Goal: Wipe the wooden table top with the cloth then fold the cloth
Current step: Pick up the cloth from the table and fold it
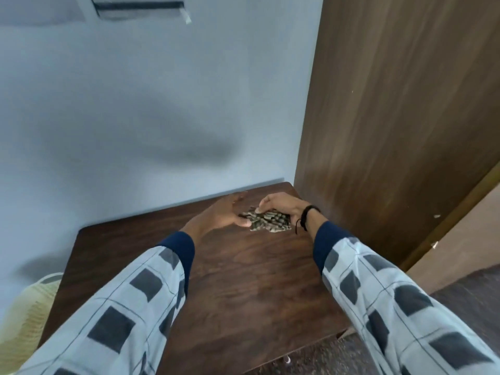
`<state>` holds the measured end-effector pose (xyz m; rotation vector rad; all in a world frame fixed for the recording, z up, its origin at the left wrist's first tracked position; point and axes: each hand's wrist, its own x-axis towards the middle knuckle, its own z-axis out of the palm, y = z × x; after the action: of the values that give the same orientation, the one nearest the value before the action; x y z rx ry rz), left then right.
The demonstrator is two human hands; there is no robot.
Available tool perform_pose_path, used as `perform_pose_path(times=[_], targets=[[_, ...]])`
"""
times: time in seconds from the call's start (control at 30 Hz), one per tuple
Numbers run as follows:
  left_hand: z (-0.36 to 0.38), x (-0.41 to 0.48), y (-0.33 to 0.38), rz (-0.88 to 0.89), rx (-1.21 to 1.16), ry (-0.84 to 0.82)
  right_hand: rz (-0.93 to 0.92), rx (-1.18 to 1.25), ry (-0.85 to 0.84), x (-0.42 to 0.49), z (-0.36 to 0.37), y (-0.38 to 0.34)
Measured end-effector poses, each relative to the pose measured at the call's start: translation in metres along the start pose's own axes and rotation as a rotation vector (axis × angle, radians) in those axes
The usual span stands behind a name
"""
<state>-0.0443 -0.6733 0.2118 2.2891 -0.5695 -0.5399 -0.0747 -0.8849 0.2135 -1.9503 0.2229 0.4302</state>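
Cloth (270,221) is lying bunched small at the far right corner of the dark wooden worktop (243,280), close to the pale wall (135,104) and the brown door panel (392,104). Fabric is showing a dark, mottled striped pattern in olive and black, crumpled with ragged edges; its lower edge seems to be touching the wood. Both hands are meeting over it. Left hand (219,215) grip is pinching the near-left edge. Right hand (281,205), a black cord bracelet (305,216) at the wrist, is closing its fingers on the top folds.
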Motion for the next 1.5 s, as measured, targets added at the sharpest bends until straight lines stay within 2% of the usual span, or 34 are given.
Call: perform_pose_path(times=[0.13, 0.2, 0.3, 0.47, 0.6, 0.7, 0.8, 0.93, 1.07, 1.33, 1.4, 1.5], targets=[[-0.018, -0.007, 0.025, 0.043, -0.246, 0.167, 0.068, 0.455, -0.239, -0.012, -0.013, -0.031], [-0.028, -0.013, 0.034, 0.028, -0.442, 0.211, 0.048, 0.599, -0.274, -0.02, -0.02, -0.038], [-0.044, -0.021, 0.047, -0.055, -0.538, 0.261, 0.003, 0.739, -0.306, -0.032, -0.029, -0.047], [-0.066, -0.025, 0.067, -0.104, -0.584, 0.299, -0.127, 0.531, -0.265, -0.038, -0.038, -0.064], [-0.095, -0.037, 0.086, -0.097, -0.599, 0.164, -0.197, 0.461, -0.219, -0.035, -0.048, -0.098], [-0.124, -0.05, 0.103, -0.108, -0.488, 0.098, -0.289, 0.411, -0.264, -0.033, -0.054, -0.139], [-0.157, -0.063, 0.115, -0.126, -0.427, 0.244, -0.374, 0.382, -0.332, -0.033, -0.056, -0.182], [-0.198, -0.094, 0.121, -0.101, -0.508, 0.441, -0.475, 0.307, -0.357, -0.03, -0.045, -0.227], [-0.227, -0.136, 0.111, -0.108, -0.598, 0.558, -0.556, 0.222, -0.344, -0.032, -0.007, -0.267], [-0.282, -0.222, 0.052, -0.1, -0.762, 0.668, -0.64, 0.238, -0.371, -0.045, 0.114, -0.33], [-0.297, -0.243, 0.035, -0.066, -0.835, 0.683, -0.727, 0.205, -0.338, -0.048, 0.147, -0.338], [-0.32, -0.276, 0.015, -0.042, -0.916, 0.695, -0.995, 0.036, -0.278, -0.048, 0.202, -0.341]])
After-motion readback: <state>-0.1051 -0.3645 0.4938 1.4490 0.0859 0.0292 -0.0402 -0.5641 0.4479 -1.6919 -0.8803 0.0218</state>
